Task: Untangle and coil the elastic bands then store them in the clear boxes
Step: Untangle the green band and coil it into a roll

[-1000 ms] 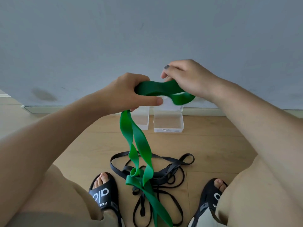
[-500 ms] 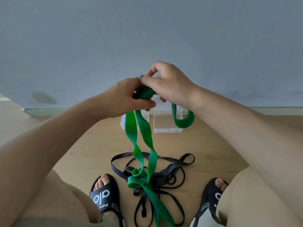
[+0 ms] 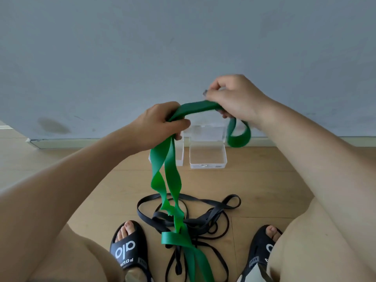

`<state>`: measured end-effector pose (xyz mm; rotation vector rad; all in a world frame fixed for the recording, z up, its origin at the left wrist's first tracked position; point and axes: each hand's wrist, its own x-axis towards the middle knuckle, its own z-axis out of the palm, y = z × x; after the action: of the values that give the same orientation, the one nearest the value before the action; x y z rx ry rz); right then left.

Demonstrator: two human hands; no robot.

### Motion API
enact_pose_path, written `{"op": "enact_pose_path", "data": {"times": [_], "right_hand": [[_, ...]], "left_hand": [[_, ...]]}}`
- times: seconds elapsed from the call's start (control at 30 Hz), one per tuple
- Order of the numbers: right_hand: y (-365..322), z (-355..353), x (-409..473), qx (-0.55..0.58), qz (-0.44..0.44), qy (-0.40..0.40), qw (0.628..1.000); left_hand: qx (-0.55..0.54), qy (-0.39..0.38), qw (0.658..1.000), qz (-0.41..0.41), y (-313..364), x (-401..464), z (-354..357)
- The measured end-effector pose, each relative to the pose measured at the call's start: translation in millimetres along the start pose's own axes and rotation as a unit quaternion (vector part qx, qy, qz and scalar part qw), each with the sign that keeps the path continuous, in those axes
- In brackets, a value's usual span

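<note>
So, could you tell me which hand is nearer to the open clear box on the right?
Right, it appears. The right hand is raised above the box; the left hand is up and off to its left.

Green bands: one (image 3: 166,165) was in view
Black bands: a tangled heap (image 3: 205,218), number could not be told
Clear boxes: two (image 3: 207,157) (image 3: 180,153)
Hands: two (image 3: 160,125) (image 3: 234,98)
Sandals: two (image 3: 130,251) (image 3: 262,251)

Green band (image 3: 172,176), black bands (image 3: 205,218), clear boxes (image 3: 207,157), grey wall (image 3: 142,47).
</note>
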<state>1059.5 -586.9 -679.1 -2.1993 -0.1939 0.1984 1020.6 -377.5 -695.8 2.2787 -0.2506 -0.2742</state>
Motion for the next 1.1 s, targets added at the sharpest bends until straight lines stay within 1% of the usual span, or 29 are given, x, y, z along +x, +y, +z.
{"op": "enact_pose_path", "data": {"times": [0.07, 0.13, 0.27, 0.33, 0.47, 0.5, 0.57, 0.63, 0.7, 0.77, 0.8, 0.87, 1.0, 1.03, 1.07, 1.1], "right_hand": [[7.9, 1.8, -2.0, -0.044, 0.005, -0.052, 0.998], [7.8, 7.8, -5.6, -0.043, 0.007, -0.086, 0.995], [-2.0, 20.4, -9.3, 0.081, -0.002, -0.117, 0.99], [-6.4, 30.5, -10.4, 0.09, -0.012, -0.109, 0.99], [-9.4, 42.2, -11.7, 0.024, -0.009, -0.072, 0.997], [-8.6, 42.1, -11.4, 0.022, -0.012, -0.072, 0.997], [-7.4, 39.6, -11.3, 0.061, -0.012, -0.073, 0.995], [-8.5, 36.6, -11.5, 0.128, 0.006, -0.075, 0.989], [-9.8, 34.2, -12.0, 0.182, 0.022, -0.075, 0.98], [-10.0, 29.7, -10.6, 0.213, 0.03, -0.071, 0.974], [-10.2, 27.0, -9.8, 0.23, 0.037, -0.065, 0.97], [-12.4, 20.9, -9.4, 0.265, 0.049, -0.064, 0.961], [-15.6, 15.0, -8.4, 0.335, 0.058, -0.085, 0.936], [-15.5, 12.8, -8.5, 0.333, 0.057, -0.089, 0.937], [-13.3, 10.4, -7.6, 0.308, 0.051, -0.091, 0.946], [-9.9, 8.4, -6.7, 0.259, 0.043, -0.092, 0.96]], "left_hand": [[0.012, 0.013, 1.0, 0.006, 0.8, 1.6, -1.8], [0.022, 0.02, 1.0, 0.007, 3.4, 1.6, -2.1], [0.021, 0.018, 1.0, 0.001, 6.2, 0.4, -3.7], [0.019, 0.016, 1.0, 0.01, 8.6, 0.0, -2.4], [0.007, 0.019, 0.999, 0.036, 12.1, -1.9, 2.4], [0.011, 0.011, 0.999, 0.032, 10.5, -1.3, 1.8], [0.007, -0.028, 0.999, 0.031, 6.1, -0.9, -2.3], [-0.033, -0.071, 0.996, 0.03, 2.2, -0.7, -6.9], [-0.078, -0.099, 0.992, 0.027, -4.1, -0.4, -9.4], [-0.081, -0.125, 0.988, 0.031, -6.6, -1.5, -8.7], [-0.067, -0.126, 0.989, 0.034, -5.6, -1.6, -7.3], [-0.054, -0.097, 0.993, 0.04, -3.5, 0.4, -4.5], [-0.115, -0.047, 0.992, 0.025, 6.9, 5.3, -6.9], [-0.117, -0.043, 0.992, 0.021, 8.3, 6.2, -6.6], [-0.108, -0.038, 0.993, 0.017, 8.6, 7.0, -5.5], [-0.09, -0.032, 0.995, 0.015, 8.0, 7.3, -3.8]]}}
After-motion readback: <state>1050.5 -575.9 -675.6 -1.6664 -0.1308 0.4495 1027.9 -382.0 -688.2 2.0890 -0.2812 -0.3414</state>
